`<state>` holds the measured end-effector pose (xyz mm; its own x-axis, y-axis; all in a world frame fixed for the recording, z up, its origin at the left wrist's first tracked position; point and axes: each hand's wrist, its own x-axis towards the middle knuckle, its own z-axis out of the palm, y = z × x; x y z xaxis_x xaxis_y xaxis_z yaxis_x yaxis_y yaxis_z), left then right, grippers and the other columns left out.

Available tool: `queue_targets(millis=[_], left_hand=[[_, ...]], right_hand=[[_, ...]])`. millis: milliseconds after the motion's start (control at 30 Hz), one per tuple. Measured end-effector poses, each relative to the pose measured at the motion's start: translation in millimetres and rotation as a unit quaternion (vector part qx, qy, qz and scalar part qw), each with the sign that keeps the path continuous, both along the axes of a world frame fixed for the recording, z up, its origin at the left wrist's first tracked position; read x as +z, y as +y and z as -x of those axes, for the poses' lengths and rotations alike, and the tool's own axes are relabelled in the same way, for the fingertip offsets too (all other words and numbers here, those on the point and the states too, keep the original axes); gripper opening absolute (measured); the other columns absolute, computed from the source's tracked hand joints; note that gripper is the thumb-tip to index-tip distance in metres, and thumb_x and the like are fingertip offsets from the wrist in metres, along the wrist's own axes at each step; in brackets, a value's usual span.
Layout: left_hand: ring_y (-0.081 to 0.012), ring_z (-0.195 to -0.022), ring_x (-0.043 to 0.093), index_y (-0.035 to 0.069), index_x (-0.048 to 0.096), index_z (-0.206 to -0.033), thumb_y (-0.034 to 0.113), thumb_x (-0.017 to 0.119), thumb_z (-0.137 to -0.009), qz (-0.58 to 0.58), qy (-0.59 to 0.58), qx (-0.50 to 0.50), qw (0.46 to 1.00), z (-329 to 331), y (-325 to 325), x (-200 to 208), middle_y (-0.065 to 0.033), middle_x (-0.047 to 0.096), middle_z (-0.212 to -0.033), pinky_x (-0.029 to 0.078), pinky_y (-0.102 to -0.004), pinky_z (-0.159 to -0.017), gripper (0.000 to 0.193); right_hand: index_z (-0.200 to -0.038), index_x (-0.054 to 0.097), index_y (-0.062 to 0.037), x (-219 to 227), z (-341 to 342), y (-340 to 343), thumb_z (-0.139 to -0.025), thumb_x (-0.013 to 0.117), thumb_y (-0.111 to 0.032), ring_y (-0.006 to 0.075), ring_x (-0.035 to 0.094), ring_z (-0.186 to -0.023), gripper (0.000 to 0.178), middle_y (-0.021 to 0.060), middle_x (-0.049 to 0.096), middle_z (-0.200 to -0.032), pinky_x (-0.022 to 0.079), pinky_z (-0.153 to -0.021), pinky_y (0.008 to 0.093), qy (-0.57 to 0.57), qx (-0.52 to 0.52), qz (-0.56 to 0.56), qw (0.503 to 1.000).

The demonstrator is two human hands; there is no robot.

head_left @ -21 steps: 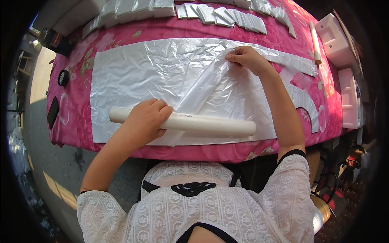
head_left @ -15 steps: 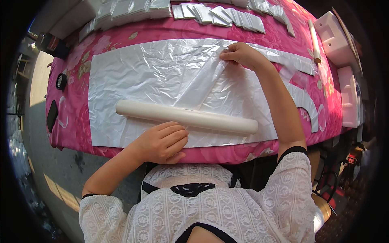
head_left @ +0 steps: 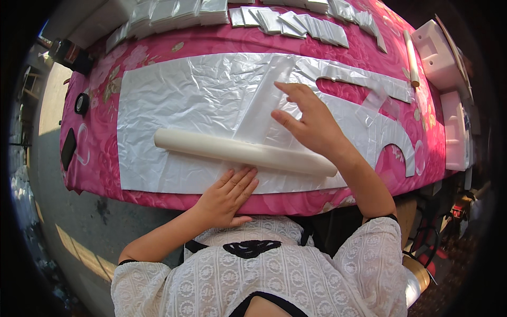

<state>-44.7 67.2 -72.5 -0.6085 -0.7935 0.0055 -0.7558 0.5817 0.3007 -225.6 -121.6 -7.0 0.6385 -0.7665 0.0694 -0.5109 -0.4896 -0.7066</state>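
Left hand (head_left: 228,194) lies flat and open on the near edge of the clear plastic sheet (head_left: 195,100), just below the cream roll (head_left: 243,153), gripping nothing. Right hand (head_left: 309,124) hovers spread above a loose flap of film (head_left: 264,105) rising from the roll; whether the fingertips pinch it is hard to tell. With nothing pinning the roll, it could turn and wrinkle the film. The stacks of folded plastic pieces (head_left: 285,18) are cut off at the top, and the white foam trays (head_left: 443,58) blur at the rim.
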Motion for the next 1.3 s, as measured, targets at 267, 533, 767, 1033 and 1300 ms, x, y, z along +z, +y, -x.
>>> queue_targets(millis=[267,533,767,1033,1300], left_hand=[[-0.0338,-0.134,0.022,-0.006,0.035,-0.131,0.063,0.043,-0.079,0.013,-0.036,0.022,0.999,16,6,3,-0.0228,0.027,-0.142,0.014,-0.0459,-0.109,0.088],[-0.0309,-0.135,0.023,-0.003,0.034,-0.133,0.055,0.053,-0.077,-0.004,0.042,-0.066,0.997,-15,-17,16,-0.0191,0.028,-0.143,0.014,-0.0439,-0.11,0.083],[-0.0308,-0.131,0.03,-0.004,0.039,-0.129,0.038,0.056,-0.075,0.048,-0.04,-0.026,0.998,18,0,0,-0.0195,0.034,-0.139,0.02,-0.0448,-0.108,0.07],[-0.0288,-0.133,0.028,-0.002,0.038,-0.131,0.019,0.042,-0.084,0.095,-0.079,0.039,0.992,42,17,-15,-0.017,0.032,-0.142,0.018,-0.0444,-0.108,0.052],[-0.0294,-0.133,0.029,-0.001,0.041,-0.129,0.018,0.045,-0.083,0.094,-0.053,0.021,0.994,37,16,-11,-0.0175,0.034,-0.141,0.021,-0.0455,-0.107,0.05]], right_hand=[[-0.117,0.056,-0.0108,-34,47,36,-0.074,0.066,-0.012,0.0271,0.056,-0.089,0.044,0.008,0.06,-0.101,0.046,-0.077,0.0372,0.063,-0.004,0.178,0.982],[-0.12,0.055,-0.0109,-9,96,-5,-0.08,0.062,-0.01,0.0281,0.055,-0.096,0.041,0.0093,0.06,-0.108,0.045,-0.083,0.0344,0.008,-0.104,0.08,0.991],[-0.113,0.059,-0.0161,-21,62,43,-0.07,0.067,-0.007,0.0249,0.053,-0.1,0.045,0.0046,0.059,-0.108,0.039,-0.091,0.0376,0.066,0.115,0.16,0.978],[-0.113,0.059,-0.0165,-42,2,-19,-0.069,0.067,-0.005,0.0222,0.053,-0.101,0.046,0.0024,0.059,-0.107,0.037,-0.093,0.0376,0.011,0.13,0.242,0.962],[-0.114,0.06,-0.0208,-54,-54,-84,-0.076,0.063,-0.008,0.0217,0.049,-0.108,0.041,0.0004,0.059,-0.112,0.033,-0.098,0.0364,0.002,0.091,0.281,0.955]])
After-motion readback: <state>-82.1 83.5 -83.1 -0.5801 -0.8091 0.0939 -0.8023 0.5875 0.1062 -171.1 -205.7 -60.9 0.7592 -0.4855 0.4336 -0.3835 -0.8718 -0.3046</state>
